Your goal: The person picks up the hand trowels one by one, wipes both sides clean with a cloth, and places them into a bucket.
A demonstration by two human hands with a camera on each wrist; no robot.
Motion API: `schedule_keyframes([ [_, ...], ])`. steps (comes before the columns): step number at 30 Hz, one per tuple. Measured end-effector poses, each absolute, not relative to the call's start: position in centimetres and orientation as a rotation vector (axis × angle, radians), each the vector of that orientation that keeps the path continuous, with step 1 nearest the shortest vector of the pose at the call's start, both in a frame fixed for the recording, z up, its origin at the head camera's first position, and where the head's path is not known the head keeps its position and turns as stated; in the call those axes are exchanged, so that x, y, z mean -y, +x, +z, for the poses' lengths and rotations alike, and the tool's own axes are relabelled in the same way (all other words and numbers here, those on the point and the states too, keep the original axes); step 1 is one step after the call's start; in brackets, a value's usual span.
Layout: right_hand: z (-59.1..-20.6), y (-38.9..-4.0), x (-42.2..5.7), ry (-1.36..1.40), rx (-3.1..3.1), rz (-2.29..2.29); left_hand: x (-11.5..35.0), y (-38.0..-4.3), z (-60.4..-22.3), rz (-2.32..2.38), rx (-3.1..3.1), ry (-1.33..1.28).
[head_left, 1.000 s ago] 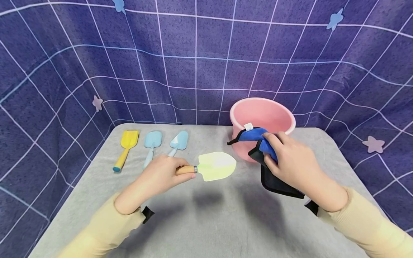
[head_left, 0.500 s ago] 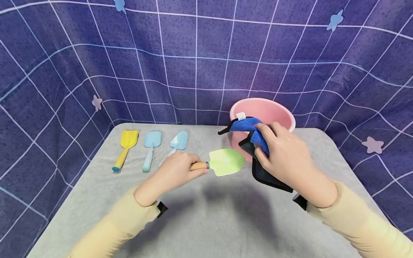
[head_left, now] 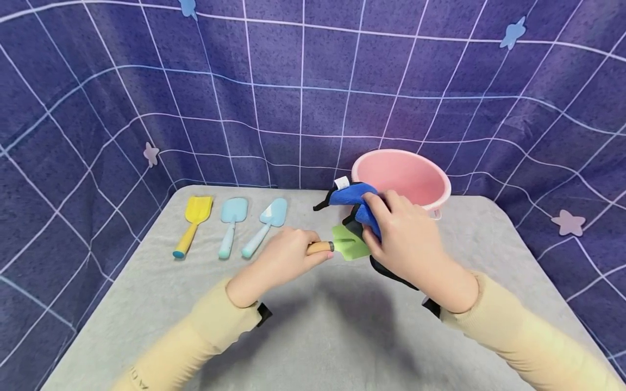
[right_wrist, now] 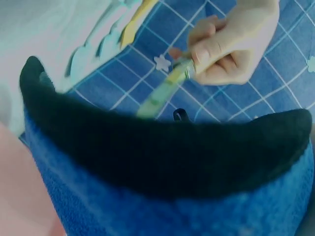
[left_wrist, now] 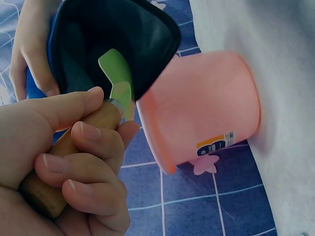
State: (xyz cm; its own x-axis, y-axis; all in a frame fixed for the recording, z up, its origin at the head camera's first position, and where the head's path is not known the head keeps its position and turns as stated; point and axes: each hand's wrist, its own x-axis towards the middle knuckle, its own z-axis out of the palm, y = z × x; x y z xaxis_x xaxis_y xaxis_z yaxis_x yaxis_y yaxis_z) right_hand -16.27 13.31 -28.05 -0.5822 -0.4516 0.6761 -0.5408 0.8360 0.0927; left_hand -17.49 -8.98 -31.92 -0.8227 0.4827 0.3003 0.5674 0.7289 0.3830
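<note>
My left hand point(head_left: 283, 252) grips the wooden handle of a small hand trowel point(head_left: 348, 244) with a green blade. In the left wrist view its fingers curl round the handle, and the blade point(left_wrist: 114, 73) stands against the black side of a cloth. That cloth point(head_left: 353, 193), blue on one face and black on the other with a white tag, is held by my right hand point(head_left: 406, 231). The head view shows the cloth and right hand hiding the blade's tip. Both hands are raised over the grey table, in front of the pink bucket.
The pink bucket point(left_wrist: 202, 108) stands at the table's back right. A yellow shovel point(head_left: 194, 220) and two light blue ones, one squarish point(head_left: 233, 210) and one pointed point(head_left: 276, 212), lie in a row on the back left of the table point(head_left: 313, 342). A blue gridded curtain point(head_left: 274, 98) surrounds it.
My left hand has carried the trowel to the right while my right hand has brought the cloth left, so the blade now meets the cloth. The pointed light blue shovel has come fully into view.
</note>
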Motion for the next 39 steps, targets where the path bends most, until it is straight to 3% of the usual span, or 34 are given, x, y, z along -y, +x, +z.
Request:
schedule_keyframes([
  [17,-31.1,-16.7,-12.1,0.785,2.274,0.154,7.9,-17.4,-31.5,-0.743,2.738,-0.841],
  [39,-30.6,-17.8,-14.7,0.860,2.610,0.452,8.7,-18.2,-32.2,-0.788,2.740,-0.935],
])
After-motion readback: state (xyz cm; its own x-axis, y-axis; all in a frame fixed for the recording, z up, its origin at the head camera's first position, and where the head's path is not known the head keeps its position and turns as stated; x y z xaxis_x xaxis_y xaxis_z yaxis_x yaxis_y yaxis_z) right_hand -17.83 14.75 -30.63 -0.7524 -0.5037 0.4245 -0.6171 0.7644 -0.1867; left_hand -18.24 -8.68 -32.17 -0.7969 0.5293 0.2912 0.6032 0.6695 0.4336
